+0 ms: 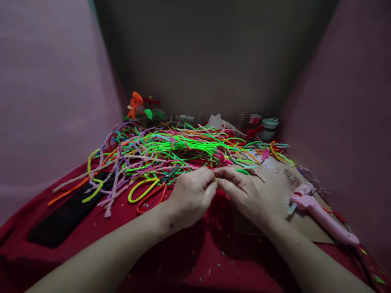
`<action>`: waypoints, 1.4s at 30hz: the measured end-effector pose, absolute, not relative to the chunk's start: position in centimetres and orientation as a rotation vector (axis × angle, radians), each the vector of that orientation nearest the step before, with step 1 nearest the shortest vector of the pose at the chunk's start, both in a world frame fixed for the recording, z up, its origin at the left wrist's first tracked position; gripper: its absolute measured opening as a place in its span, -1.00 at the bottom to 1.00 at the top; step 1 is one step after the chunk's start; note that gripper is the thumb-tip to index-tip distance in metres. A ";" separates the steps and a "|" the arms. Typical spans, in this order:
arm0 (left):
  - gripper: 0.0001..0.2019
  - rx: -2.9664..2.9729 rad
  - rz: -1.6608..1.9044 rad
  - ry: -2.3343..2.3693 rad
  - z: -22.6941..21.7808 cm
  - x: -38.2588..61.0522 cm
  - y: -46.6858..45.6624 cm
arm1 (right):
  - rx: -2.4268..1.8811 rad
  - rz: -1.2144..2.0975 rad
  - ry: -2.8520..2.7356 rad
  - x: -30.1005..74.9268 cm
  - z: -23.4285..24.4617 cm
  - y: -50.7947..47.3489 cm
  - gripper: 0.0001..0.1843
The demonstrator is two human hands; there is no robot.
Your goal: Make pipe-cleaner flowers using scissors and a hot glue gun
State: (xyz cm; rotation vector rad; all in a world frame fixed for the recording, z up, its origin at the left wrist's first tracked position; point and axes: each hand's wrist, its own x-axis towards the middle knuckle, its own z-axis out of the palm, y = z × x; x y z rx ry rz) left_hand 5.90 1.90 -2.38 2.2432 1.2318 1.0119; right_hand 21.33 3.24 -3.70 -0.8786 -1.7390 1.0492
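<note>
My left hand and my right hand meet at the middle of the table, fingertips pressed together in a pinch. What they hold between them is small and mostly hidden by the fingers. A pink pipe-cleaner flower shows just beyond the fingertips; whether it is joined to what I hold, I cannot tell. Left of my left hand lie scissors with one yellow and one red handle, their blades toward the heap. Behind both hands spreads a heap of pipe cleaners, bright green, orange, purple and pink.
A pink glue gun rests on a cardboard sheet at right. A black flat object lies at left on the red cloth. Farther back stand an orange flower and a pale lidded cup.
</note>
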 end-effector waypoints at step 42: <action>-0.80 1.593 0.854 1.179 -1.6 4.2 3.6 | -0.923 1.525 -1.255 21.2 -3.4 3.4 -0.75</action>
